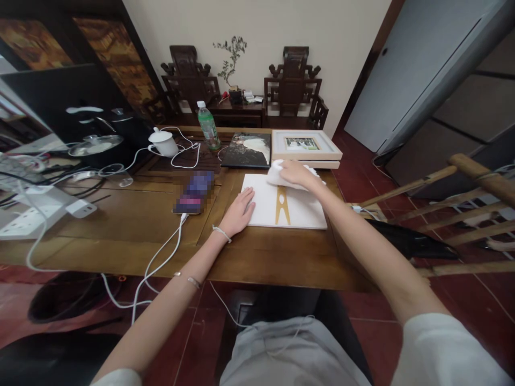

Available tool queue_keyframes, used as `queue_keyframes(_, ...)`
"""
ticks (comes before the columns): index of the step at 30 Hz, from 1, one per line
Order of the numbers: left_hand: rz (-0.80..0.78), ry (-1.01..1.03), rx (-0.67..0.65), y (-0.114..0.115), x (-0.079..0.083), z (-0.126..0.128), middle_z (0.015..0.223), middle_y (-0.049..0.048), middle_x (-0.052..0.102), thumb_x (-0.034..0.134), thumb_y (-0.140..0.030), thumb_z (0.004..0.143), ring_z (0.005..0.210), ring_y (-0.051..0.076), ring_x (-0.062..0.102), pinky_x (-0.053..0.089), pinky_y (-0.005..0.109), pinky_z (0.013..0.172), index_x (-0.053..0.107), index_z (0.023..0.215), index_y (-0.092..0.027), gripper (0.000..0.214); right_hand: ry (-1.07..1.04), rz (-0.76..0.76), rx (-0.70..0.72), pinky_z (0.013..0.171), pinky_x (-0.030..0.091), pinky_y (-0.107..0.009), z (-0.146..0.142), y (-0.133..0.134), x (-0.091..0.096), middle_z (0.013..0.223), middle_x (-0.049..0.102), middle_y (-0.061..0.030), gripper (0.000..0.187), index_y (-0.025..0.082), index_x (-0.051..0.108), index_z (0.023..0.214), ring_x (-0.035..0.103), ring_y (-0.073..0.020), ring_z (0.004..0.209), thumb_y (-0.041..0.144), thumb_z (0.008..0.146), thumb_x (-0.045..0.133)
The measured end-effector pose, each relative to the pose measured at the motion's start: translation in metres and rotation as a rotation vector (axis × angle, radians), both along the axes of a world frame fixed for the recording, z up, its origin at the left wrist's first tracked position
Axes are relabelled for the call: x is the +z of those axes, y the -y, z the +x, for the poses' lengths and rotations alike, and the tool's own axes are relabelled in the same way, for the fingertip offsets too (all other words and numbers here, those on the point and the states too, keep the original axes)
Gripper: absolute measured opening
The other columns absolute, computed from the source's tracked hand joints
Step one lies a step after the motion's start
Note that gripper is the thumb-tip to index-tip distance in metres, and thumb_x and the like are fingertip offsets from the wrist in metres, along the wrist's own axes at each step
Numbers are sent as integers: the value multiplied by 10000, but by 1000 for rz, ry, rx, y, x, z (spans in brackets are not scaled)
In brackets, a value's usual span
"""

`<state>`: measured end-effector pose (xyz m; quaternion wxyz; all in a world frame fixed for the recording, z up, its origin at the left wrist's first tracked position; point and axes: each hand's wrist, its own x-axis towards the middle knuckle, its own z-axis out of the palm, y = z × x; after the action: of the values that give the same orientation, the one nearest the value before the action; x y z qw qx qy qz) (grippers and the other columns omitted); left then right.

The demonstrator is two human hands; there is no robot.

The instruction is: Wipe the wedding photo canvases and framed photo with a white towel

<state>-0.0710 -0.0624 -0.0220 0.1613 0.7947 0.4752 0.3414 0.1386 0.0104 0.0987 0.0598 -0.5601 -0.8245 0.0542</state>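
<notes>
A white rectangular board [257,206] lies flat on the wooden table. On it is a tan shape [282,206] with two splayed legs, like a clothes peg; its top end is hidden. My left hand [241,209] rests at the board's left edge, fingers stretched out, holding nothing. At the board's far side, my right hand [295,172] grips a crumpled white cloth or tissue [275,174]; I cannot tell which. The cloth covers part of the board's upper right.
Behind the board lie a dark picture panel [241,153] and a white-framed photo [332,147] on another frame. A green bottle [208,127], a lidded white cup [163,143], a phone [195,192] on a white cable and a power strip [40,212] are to the left.
</notes>
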Motion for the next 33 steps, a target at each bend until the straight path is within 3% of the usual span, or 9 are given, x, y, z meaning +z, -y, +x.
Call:
queue_keyframes(5,14,-9,6,-1,-1,0,1454,153,472,378,-368,952,1397,272,374,271,491,1170,525,1335,-113,484,28,5,-23,664,374,-292,59,12,-2,898,701,-139,251,141,636,773,605,-254,833,75,746,395)
queue_keyframes(12,20,-29,5,-1,-1,0,1464,142,463,386,-322,943,1402,271,366,271,495,1173,516,1345,-114,471,24,-60,153,674,357,-297,78,118,-6,656,600,-58,175,195,521,660,554,-205,685,75,712,404)
queue_keyframes(16,16,-36,10,0,0,0,1457,178,460,384,-319,939,1398,280,372,269,490,1174,519,1332,-76,482,31,-59,207,758,424,-332,81,156,-11,809,636,-99,192,179,582,751,600,-237,821,82,757,416)
queue_keyframes(19,12,-25,17,0,0,0,1461,178,455,396,-323,935,1397,285,372,270,495,1172,522,1329,-80,480,-50,5,315,958,423,-401,85,150,-22,1178,591,-177,132,163,607,773,528,-298,1161,103,748,492)
queue_keyframes(21,9,-14,16,-1,-1,0,1464,178,450,405,-325,933,1398,285,370,267,495,1173,521,1331,-82,480,-84,38,362,1086,339,-454,86,134,-31,1412,444,-194,85,157,601,733,326,-345,1374,100,711,542)
queue_keyframes(23,8,-6,11,-1,-1,-1,1462,169,456,408,-325,931,1396,281,374,266,493,1174,522,1332,-93,477,-77,24,353,1139,259,-519,86,115,-38,1517,337,-181,116,150,603,756,181,-360,1446,78,698,534)
queue_keyframes(27,13,-12,11,-1,0,-1,1458,165,463,403,-323,931,1393,277,380,272,488,1174,525,1330,-97,474,-12,-41,297,1121,188,-654,83,78,-44,1518,361,-185,321,133,601,980,177,-355,1452,34,721,441)
queue_keyframes(30,16,-26,13,0,1,0,1449,180,469,400,-313,929,1391,278,383,276,487,1171,522,1327,-74,480,29,-31,286,1124,204,-636,81,61,-42,1465,435,-204,371,120,585,1053,202,-329,1449,22,745,401)
queue_keyframes(33,16,-27,14,0,2,0,1444,186,473,401,-305,926,1390,279,386,277,492,1169,524,1322,-67,478,55,-17,301,1127,241,-602,82,64,-40,1412,496,-208,376,126,587,1050,237,-304,1442,15,751,388)
